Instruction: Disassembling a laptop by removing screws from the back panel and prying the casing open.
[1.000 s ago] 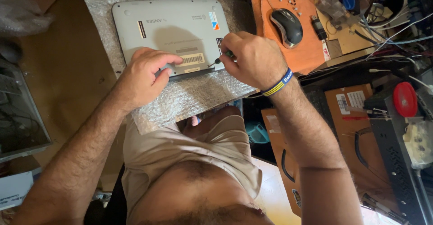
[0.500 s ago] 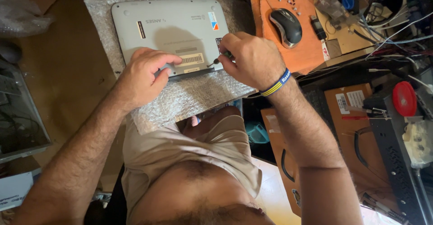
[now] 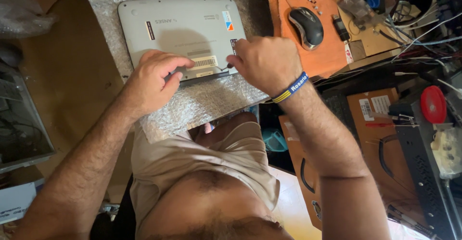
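A silver laptop (image 3: 183, 26) lies upside down on a sheet of bubble wrap (image 3: 211, 100) on a wooden table. My left hand (image 3: 154, 79) presses on its near edge, fingers bent over the base. My right hand (image 3: 267, 62) is closed around a thin dark tool, probably a small screwdriver (image 3: 229, 66), whose tip touches the laptop's near right corner. A blue and yellow wristband sits on my right wrist.
A grey and black mouse (image 3: 305, 26) rests on an orange pad (image 3: 317, 52) with several tiny screws at the far right. Tangled cables, a brown box (image 3: 375, 110) and a red round lid (image 3: 433, 104) crowd the right side. A dark screen frame (image 3: 19, 120) lies at the left.
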